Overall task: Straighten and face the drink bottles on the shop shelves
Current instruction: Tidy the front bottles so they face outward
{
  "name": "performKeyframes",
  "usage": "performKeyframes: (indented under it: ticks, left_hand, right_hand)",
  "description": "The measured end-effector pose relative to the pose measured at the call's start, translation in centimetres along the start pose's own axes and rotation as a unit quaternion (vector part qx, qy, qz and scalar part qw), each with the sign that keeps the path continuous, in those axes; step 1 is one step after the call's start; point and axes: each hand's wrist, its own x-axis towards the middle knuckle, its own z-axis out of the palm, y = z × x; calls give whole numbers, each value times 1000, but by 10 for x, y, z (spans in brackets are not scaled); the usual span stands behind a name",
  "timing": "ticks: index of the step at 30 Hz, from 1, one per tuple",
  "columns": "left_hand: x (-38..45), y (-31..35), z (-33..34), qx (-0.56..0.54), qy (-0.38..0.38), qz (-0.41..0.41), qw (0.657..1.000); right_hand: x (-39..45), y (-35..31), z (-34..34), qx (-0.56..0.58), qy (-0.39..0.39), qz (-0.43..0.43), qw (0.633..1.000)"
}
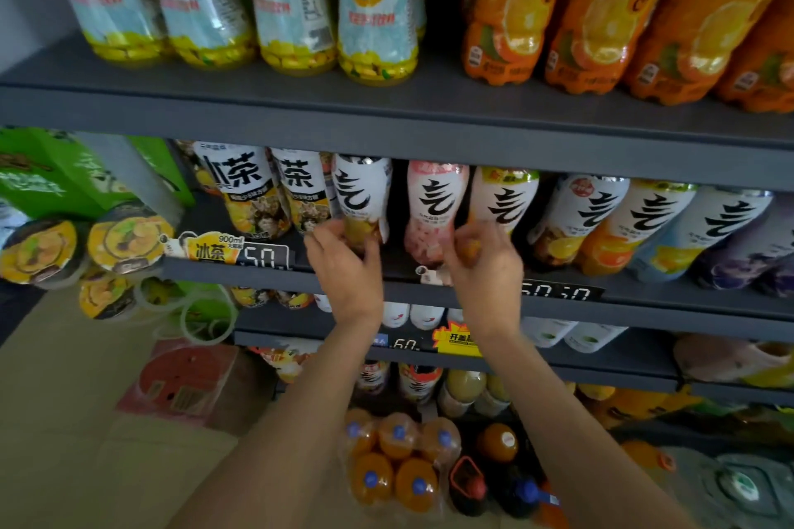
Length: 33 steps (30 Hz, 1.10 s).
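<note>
Both forearms reach up from the bottom edge. The left hand [346, 266] curls its fingers round the base of a white-labelled bottle [363, 195] on the middle shelf [644, 305]. The right hand [485, 266] pinches the foot of a green-topped bottle [505, 198], hiding its base. Between them stands a pink bottle [434, 210]. Bottle tops vanish behind the upper shelf [386, 116].

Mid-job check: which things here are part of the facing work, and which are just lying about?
Job: left hand gripping white-label bottle; right hand gripping yellow-capped bottle; pink bottle between them.
Lying about: green cartons; lidded cups; shrink-wrapped orange pack.
</note>
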Motion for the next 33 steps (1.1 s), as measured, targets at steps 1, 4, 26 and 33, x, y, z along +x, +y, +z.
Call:
performKeyframes:
  ticks: [1, 4, 26, 33]
  left_hand:
    - [8, -4, -7, 3, 11, -14, 1000]
    - [35, -17, -27, 10, 14, -49, 999]
    - [80, -30, -19, 97, -70, -20, 993]
    - [82, -8, -4, 99, -45, -117, 987]
  right_hand:
    - [0, -8, 12, -8, -51, -9, 999]
    - [4, -33, 47, -41, -142, 7, 989]
    - [28, -39, 108, 4, -143, 142, 979]
    - [21, -52, 104, -5, -116, 158, 981]
